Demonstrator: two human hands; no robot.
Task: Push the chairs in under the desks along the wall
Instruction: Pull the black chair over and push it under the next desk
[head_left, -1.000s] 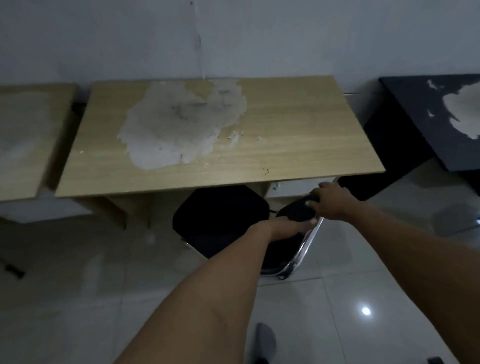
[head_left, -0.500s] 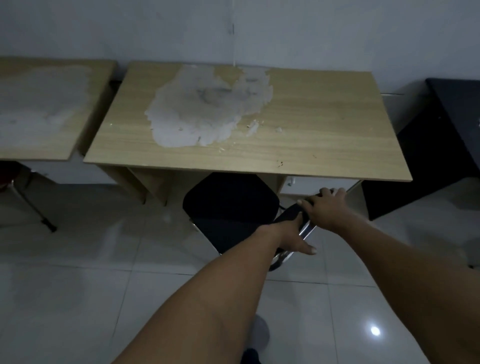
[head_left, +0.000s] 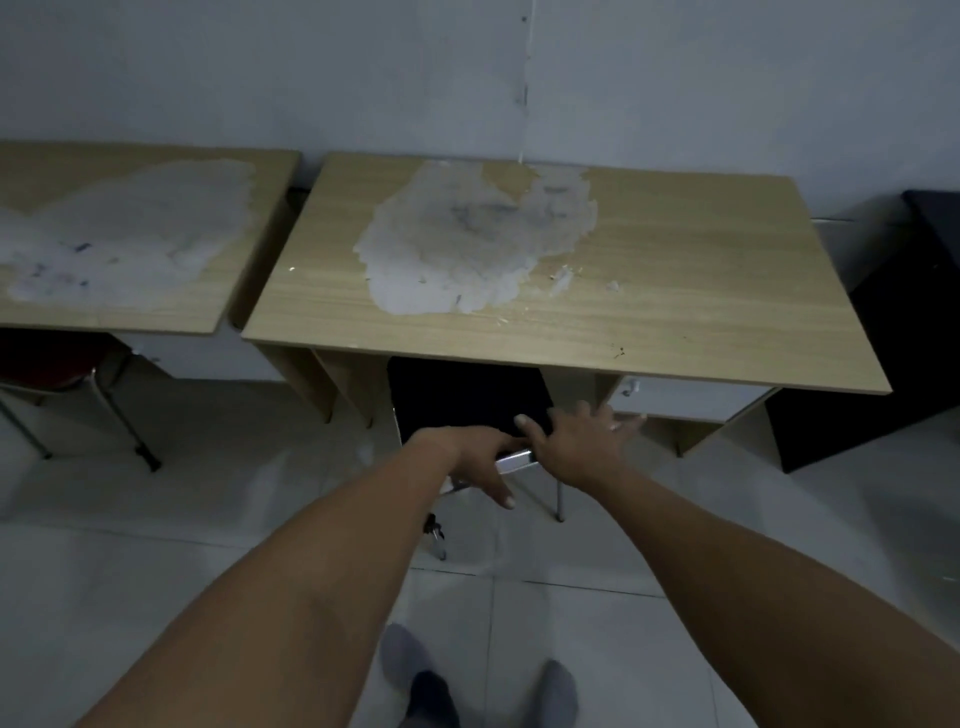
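Observation:
The black chair (head_left: 467, 395) stands with its seat under the middle wooden desk (head_left: 675, 291), which has a large patch of peeled surface. Only the chair's chrome back rail (head_left: 513, 460) and rear legs stick out in front of the desk edge. My left hand (head_left: 475, 460) lies curled over the top of the chair back. To its right, my right hand (head_left: 576, 441) presses flat against the back, fingers spread. A red chair (head_left: 47, 364) sits under the left wooden desk (head_left: 130, 296).
A black desk (head_left: 924, 291) stands against the wall on the right. The middle desk has a white drawer (head_left: 680, 402) with a key on its right side. The floor is glossy pale tile (head_left: 208, 519). My feet in grey socks (head_left: 483, 680) are at the bottom edge.
The black chair has turned square to the desk and slid further under it. My right hand has opened from a grip to a flat, spread palm. The view has shifted left.

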